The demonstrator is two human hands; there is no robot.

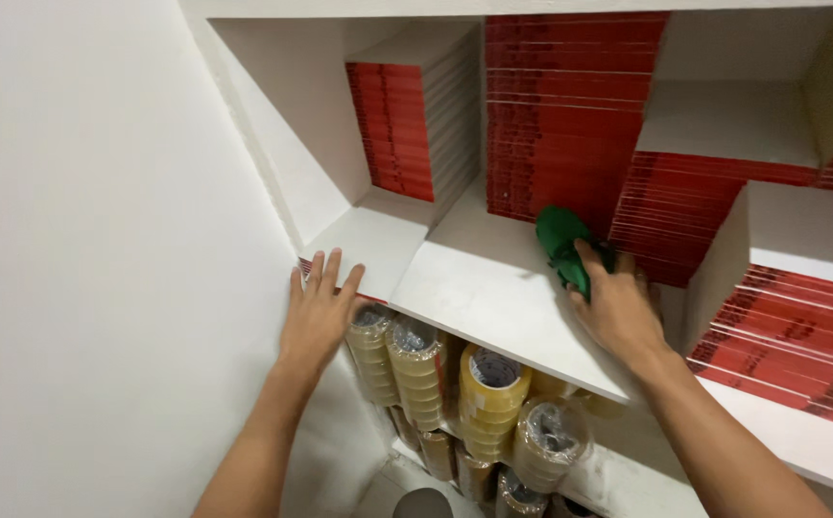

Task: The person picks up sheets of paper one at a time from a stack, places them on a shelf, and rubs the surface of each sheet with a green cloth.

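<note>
Clutching a crumpled green cloth [562, 247], the right hand [618, 309] presses it onto the white painted shelf [479, 288] beside stacked red flat boxes [560, 115]; the left hand [319, 312] lies open-fingered on the shelf's front edge, above yellowish tape rolls [455, 393].

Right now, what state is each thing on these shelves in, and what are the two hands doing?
Left hand: open, flat on the shelf's front edge.
Right hand: closed on the green cloth.
Green cloth: bunched, pressed on the shelf by the red stacks.
White shelf: bare in the middle.
Red stacks: piled neatly against the back.
Tape rolls: stacked in wrapped columns on the shelf below.
</note>
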